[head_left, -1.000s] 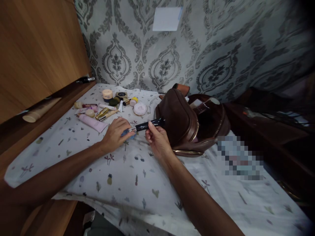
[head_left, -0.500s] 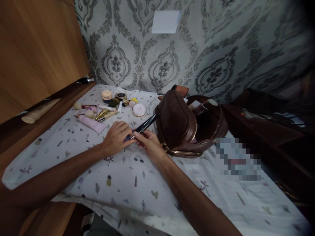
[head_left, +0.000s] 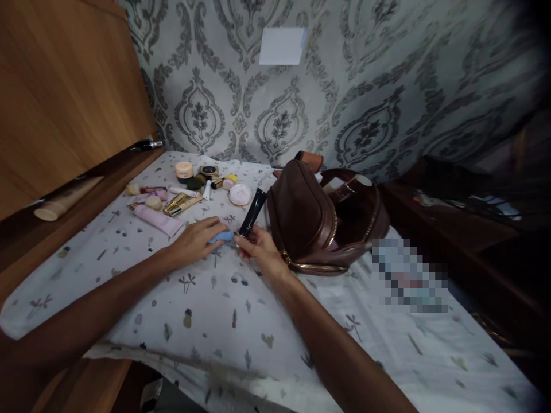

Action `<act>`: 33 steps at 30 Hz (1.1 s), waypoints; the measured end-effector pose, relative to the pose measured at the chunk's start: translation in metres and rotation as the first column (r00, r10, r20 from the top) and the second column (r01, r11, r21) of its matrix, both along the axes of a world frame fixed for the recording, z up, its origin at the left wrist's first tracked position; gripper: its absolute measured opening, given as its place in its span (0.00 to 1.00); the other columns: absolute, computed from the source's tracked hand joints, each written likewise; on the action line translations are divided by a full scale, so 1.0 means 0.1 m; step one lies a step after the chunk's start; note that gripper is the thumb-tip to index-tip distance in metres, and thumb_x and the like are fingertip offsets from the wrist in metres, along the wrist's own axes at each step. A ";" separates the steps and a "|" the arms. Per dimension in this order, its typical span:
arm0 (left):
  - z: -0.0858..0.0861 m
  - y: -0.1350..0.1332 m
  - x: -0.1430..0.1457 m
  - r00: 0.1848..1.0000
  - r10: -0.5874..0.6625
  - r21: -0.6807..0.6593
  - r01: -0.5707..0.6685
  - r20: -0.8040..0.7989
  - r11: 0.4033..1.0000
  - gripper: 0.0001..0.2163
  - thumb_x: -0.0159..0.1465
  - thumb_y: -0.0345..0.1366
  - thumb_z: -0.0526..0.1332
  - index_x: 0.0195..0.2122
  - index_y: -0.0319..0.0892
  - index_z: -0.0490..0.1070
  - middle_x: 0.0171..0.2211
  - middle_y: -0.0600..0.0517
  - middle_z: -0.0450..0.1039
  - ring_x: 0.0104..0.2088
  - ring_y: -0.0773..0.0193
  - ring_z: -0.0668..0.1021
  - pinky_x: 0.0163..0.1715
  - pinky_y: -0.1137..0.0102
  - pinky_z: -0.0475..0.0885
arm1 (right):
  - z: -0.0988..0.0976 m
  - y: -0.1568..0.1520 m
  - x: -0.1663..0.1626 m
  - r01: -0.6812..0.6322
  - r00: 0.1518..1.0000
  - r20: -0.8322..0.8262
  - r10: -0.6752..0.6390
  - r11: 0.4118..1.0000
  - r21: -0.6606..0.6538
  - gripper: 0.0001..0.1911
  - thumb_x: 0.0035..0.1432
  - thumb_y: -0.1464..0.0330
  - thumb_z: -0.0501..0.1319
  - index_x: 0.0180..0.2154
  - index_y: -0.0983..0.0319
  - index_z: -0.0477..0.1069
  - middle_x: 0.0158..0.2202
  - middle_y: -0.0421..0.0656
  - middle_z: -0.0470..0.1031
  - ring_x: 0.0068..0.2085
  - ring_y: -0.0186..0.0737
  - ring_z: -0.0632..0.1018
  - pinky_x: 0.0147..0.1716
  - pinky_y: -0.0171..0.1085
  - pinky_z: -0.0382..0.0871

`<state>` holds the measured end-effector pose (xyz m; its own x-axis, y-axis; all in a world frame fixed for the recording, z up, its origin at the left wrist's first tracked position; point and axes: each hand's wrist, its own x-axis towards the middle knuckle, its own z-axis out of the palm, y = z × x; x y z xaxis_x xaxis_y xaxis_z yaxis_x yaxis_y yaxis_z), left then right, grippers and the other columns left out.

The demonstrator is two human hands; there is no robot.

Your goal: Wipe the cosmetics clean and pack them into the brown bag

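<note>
1 head-worn cam, facing fwd & down across the cloth (head_left: 202,338) to the wall (head_left: 241,117) at 12 o'clock. Fairly close, above & behind L hand (head_left: 200,240) & R hand (head_left: 262,249) nr ctr; forearms (head_left: 338,338) enter at 8 & 5 o'clock.

Here's the black tube (head_left: 253,213), slim and glossy, slanting up and away above the right fingers (head_left: 247,247), which grip its lower, silvery end. And there, a soft-looking blue wad (head_left: 222,237), bunched beneath the left fingers (head_left: 210,225), bulging out toward that silvery end.
</note>
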<state>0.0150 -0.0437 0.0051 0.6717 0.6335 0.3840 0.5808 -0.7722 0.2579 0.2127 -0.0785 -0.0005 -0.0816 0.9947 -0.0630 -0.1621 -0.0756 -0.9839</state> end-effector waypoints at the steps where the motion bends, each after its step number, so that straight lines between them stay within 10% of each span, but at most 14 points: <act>1: 0.00 -0.02 0.02 0.998 -0.007 0.020 0.006 0.055 1.000 0.12 0.71 0.39 0.53 0.50 0.43 0.71 0.41 0.49 0.70 0.40 0.61 0.75 0.39 0.68 0.72 | -0.03 0.01 -0.01 -0.006 1.000 0.010 0.006 1.000 0.000 0.20 0.39 0.61 0.73 0.31 0.61 0.68 0.20 0.32 0.70 0.17 0.28 0.68 0.15 0.29 0.58; 9: 0.06 -0.04 0.01 0.991 0.067 0.194 -0.089 0.117 0.977 0.15 0.71 0.36 0.52 0.54 0.43 0.73 0.45 0.44 0.70 0.45 0.56 0.74 0.43 0.64 0.73 | -0.10 -0.03 -0.06 -0.158 0.973 0.181 0.142 0.984 0.079 0.10 0.46 0.65 0.67 0.32 0.62 0.72 0.22 0.33 0.68 0.22 0.28 0.66 0.19 0.28 0.58; 15: 0.06 0.06 0.03 0.768 0.284 -0.297 -0.128 0.574 0.946 0.21 0.67 0.48 0.58 0.57 0.43 0.68 0.51 0.45 0.73 0.53 0.54 0.74 0.54 0.58 0.70 | -0.02 -0.11 -0.08 -0.223 0.958 0.206 0.199 0.969 0.104 0.10 0.51 0.63 0.66 0.33 0.62 0.72 0.23 0.34 0.67 0.22 0.30 0.66 0.20 0.29 0.58; 21: 0.01 0.01 0.19 0.566 0.496 -0.747 0.416 0.659 0.519 0.23 0.51 0.53 0.72 0.37 0.37 0.75 0.33 0.46 0.79 0.32 0.58 0.80 0.35 0.65 0.76 | -0.01 -0.13 -0.06 -0.341 0.925 0.221 0.308 0.930 0.134 0.10 0.53 0.63 0.66 0.33 0.61 0.70 0.23 0.34 0.65 0.23 0.30 0.66 0.20 0.29 0.58; 28: 0.13 -0.04 0.20 0.400 0.614 -0.732 0.356 0.681 0.581 0.20 0.46 0.48 0.76 0.32 0.41 0.74 0.25 0.55 0.76 0.22 0.67 0.75 0.23 0.72 0.72 | -0.02 -0.11 -0.08 -0.119 0.979 0.186 0.085 0.977 0.177 0.20 0.48 0.64 0.68 0.43 0.58 0.67 0.24 0.32 0.68 0.23 0.30 0.68 0.23 0.28 0.60; 33: 0.15 0.01 0.10 0.604 0.509 -0.728 0.183 0.613 0.660 0.20 0.52 0.56 0.69 0.26 0.42 0.71 0.22 0.53 0.72 0.21 0.64 0.72 0.22 0.69 0.70 | 0.04 -0.10 -0.07 0.007 0.975 0.214 -0.066 0.965 0.264 0.13 0.51 0.63 0.66 0.38 0.59 0.68 0.25 0.34 0.67 0.25 0.31 0.67 0.24 0.29 0.60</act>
